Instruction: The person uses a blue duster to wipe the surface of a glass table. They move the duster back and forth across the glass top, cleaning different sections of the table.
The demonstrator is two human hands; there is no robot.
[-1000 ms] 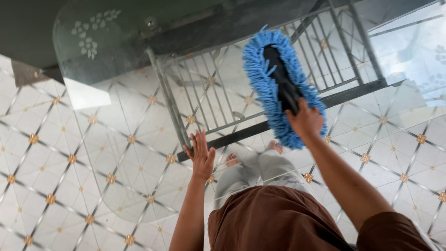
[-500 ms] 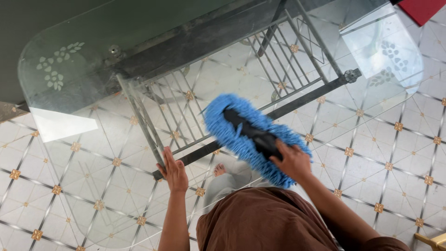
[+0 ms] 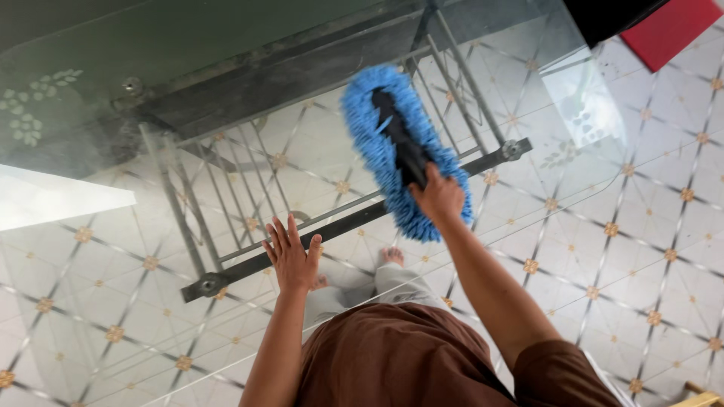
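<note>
Two hands work over the glass tabletop (image 3: 528, 98) as I watch from the head view. My right hand (image 3: 437, 196) is closed around the black handle of the blue microfibre duster (image 3: 403, 147), whose fringed pad lies flat on the glass above the dark metal frame (image 3: 354, 218) under the pane. My left hand (image 3: 290, 260) is spread open, fingers apart, palm resting on the glass near the front edge; it holds nothing.

Progress, as I judge it: the duster sits at mid-table, towards the far side. No dust line or streak separates wiped from unwiped glass, so I cannot tell which parts are done. The left stretch with the etched flower pattern (image 3: 34, 113) and the right corner near the red object (image 3: 671, 30) both lie away from the pad. The patterned floor tiles (image 3: 648, 249) show clearly through the pane.
</note>
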